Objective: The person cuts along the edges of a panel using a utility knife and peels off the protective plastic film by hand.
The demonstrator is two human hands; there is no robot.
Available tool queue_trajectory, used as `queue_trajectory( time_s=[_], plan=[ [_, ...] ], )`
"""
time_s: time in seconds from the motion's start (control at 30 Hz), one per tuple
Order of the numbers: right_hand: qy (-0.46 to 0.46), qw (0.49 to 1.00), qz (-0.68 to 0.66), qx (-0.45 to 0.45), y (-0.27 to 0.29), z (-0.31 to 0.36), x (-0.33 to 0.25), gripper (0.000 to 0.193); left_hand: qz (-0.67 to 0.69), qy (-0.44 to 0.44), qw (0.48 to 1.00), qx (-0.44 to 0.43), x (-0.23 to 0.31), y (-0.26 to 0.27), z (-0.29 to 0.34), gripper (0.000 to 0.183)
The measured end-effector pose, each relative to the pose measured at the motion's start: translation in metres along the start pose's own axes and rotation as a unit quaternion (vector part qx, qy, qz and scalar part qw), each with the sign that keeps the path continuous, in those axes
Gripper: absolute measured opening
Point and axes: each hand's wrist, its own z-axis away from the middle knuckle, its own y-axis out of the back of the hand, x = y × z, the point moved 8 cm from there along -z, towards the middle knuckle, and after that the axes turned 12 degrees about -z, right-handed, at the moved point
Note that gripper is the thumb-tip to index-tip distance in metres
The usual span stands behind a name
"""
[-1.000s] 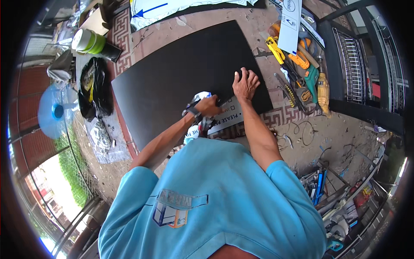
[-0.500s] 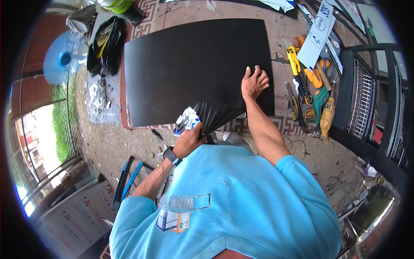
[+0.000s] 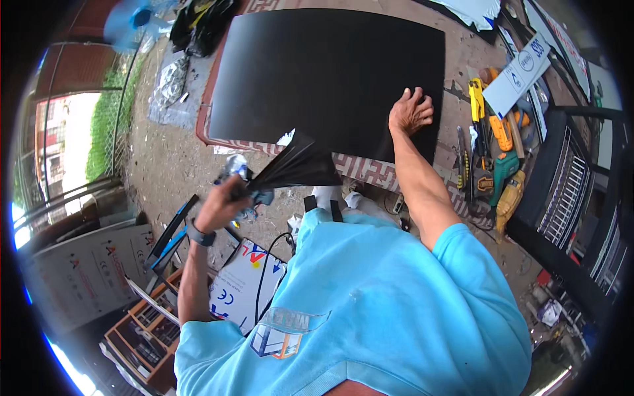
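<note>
A large flat black panel lies on a table with a red-brown patterned top. Near its right end, my right hand rests on the surface with bent fingers set apart, gripping nothing. My left hand, slightly blurred, is closed around a gathered piece of plastic film. The film is black and creased, fanning out toward the panel's near edge, with crumpled white and blue parts around the fist. Whether the film still touches the panel cannot be made out.
Right of the panel lie several tools, among them a yellow caulking gun and a green power tool. A black metal frame stands beyond. A black bag sits at far left; a wooden box and printed board are lower left.
My left hand has pulled the film left and away from the panel's near edge. My right hand stays on the panel's right part. The whole view has shifted.
</note>
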Motion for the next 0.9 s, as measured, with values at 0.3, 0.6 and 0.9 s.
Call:
queue_trajectory(
  time_s=[0.3, 0.6, 0.9],
  plan=[
    [-0.007, 1.0, 0.006, -0.018, 0.001, 0.002, 0.001, 0.033, 0.38, 0.247, 0.772, 0.445, -0.193, 0.098, 0.205, 0.01],
    [0.184, 0.979, 0.016, -0.089, -0.012, 0.021, -0.032, 0.046, 0.442, 0.411, 0.682, 0.412, -0.316, -0.103, 0.298, 0.027],
    [0.486, 0.792, -0.127, -0.348, -0.007, 0.287, -0.19, 0.073, 0.442, 0.504, 0.622, 0.404, -0.441, -0.166, 0.308, 0.022]
  ],
)
